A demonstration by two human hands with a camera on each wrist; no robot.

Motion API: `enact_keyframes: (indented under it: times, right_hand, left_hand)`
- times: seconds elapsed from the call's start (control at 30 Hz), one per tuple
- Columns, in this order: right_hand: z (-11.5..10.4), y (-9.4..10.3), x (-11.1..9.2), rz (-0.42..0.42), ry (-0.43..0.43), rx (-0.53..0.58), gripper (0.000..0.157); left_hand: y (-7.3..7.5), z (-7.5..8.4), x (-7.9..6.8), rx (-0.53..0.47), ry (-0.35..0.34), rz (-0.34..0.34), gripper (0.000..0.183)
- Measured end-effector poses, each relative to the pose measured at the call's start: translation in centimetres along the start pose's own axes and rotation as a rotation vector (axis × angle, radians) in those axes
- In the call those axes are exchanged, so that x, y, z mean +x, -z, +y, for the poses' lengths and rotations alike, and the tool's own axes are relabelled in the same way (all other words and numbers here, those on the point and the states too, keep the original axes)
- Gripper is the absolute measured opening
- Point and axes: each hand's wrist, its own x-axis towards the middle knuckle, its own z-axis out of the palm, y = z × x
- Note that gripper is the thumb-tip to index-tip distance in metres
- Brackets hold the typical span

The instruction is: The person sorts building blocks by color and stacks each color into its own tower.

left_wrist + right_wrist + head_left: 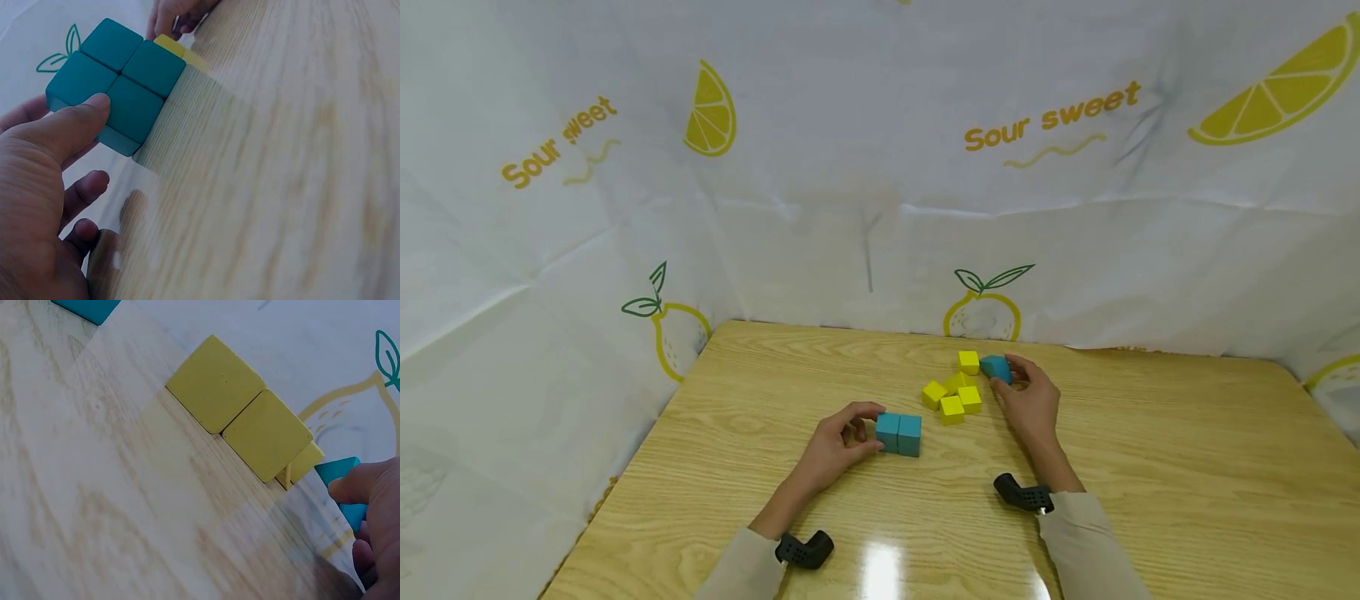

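Note:
Several blue cubes stand on the table in a block two wide and two high. My left hand holds this block at its left side between thumb and fingers; in the left wrist view the thumb lies on the front of the cubes. Farther back, my right hand pinches a blue triangular block, its thumb in front in the right wrist view. Part of that triangular block is hidden by the fingers. Left of it sit several yellow cubes around a yellow triangular block.
The wooden table ends at a white cloth with lemon prints, hung behind it and on the left. A yellow cube is beside the right hand's block. Each wrist wears a black device.

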Motion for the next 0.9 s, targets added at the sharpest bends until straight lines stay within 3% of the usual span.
enact_keyframes:
  times: [0.5, 0.7, 0.9]
  right_hand:
    - [-0.9, 0.8, -0.3, -0.007, 0.093, 0.066, 0.046]
    - [-1.7, 1.1, -0.3, -0.028, 0.099, 0.083, 0.045]
    - [-3.0, 1.6, -0.7, -0.079, 0.136, 0.104, 0.044]
  left_hand:
    - [-0.2, 0.0, 0.1, 0.016, -0.009, 0.007, 0.044]
    - [-0.3, 0.5, 0.1, 0.019, -0.044, 0.028, 0.044]
    - [-0.2, 0.2, 0.0, 0.024, -0.003, 0.019, 0.044]
